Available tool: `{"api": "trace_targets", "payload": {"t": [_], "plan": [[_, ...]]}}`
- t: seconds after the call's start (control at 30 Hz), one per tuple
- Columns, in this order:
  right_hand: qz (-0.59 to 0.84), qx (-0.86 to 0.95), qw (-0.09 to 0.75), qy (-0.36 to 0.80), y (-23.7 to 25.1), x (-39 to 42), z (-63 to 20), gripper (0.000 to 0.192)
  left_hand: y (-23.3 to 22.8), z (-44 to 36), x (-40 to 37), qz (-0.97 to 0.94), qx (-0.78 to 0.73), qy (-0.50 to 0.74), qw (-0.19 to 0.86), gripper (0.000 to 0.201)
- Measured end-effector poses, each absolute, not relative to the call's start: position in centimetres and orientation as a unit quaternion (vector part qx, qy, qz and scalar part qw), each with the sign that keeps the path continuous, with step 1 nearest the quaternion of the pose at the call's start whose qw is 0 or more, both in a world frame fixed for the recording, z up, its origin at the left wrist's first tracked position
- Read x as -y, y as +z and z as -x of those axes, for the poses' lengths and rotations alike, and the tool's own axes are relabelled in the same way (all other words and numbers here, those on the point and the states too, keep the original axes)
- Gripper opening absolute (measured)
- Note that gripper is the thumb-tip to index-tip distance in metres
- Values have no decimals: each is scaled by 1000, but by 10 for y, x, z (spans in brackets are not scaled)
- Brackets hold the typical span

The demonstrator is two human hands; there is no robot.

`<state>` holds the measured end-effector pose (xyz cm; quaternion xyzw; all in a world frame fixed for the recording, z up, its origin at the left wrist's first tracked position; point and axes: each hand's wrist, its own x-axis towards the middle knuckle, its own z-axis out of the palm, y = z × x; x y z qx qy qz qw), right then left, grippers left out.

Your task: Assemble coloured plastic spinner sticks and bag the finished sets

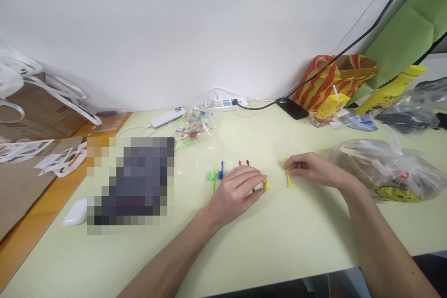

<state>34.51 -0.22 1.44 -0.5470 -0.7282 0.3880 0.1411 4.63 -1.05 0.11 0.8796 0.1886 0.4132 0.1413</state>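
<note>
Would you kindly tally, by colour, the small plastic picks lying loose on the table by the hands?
Green plastic pick: 1
Blue plastic pick: 1
White plastic pick: 1
Red plastic pick: 1
Black plastic pick: 1
Yellow plastic picks: 2
Total: 7; the left hand may hide more.

Both hands low, palms down, fingers curled: left (237, 191), right (310, 167).

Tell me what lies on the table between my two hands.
In the head view, between the left hand and the right hand lies only bare table; each hand touches its own yellow pick.
</note>
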Motion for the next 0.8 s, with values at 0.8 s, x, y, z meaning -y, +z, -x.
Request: {"api": "trace_targets", "payload": {"t": [0.8], "plan": [[418,736,264,463,37,13,-306,26,1,-49,15,-842,-245,427,220,28]]}}
